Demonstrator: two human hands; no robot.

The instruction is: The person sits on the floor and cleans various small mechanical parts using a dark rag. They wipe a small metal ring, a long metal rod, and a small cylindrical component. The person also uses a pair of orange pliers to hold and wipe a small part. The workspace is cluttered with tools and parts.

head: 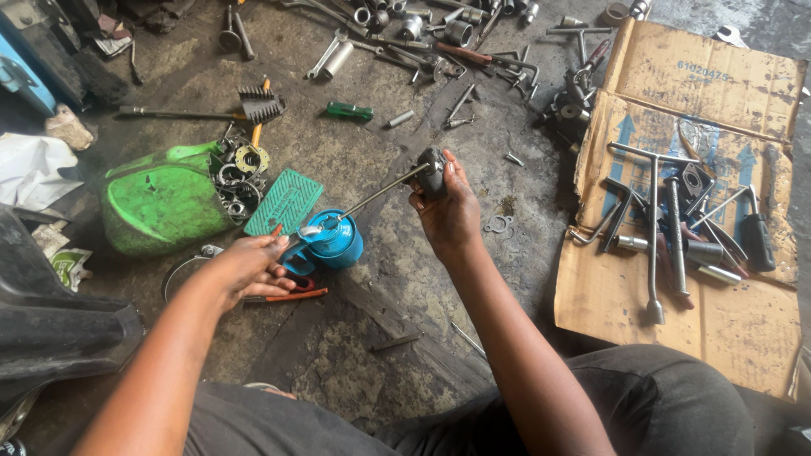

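Your left hand [253,268] is clamped on the blue oil can [331,241] w/ its spout reaching the small dark metal part [432,171] gripped in your right hand [448,211] above the floor; prob. oily and slippery, so hold the can by its body.

Oil can [331,241] as landmark: left hand [249,268] on its handle side, right hand [448,211] right of it at the spout tip. Tank [160,203] left, mesh plate [285,201] between tank and can. Cardboard [743,338] with T-wrenches [652,228] far right. Sockets [405,25] behind.
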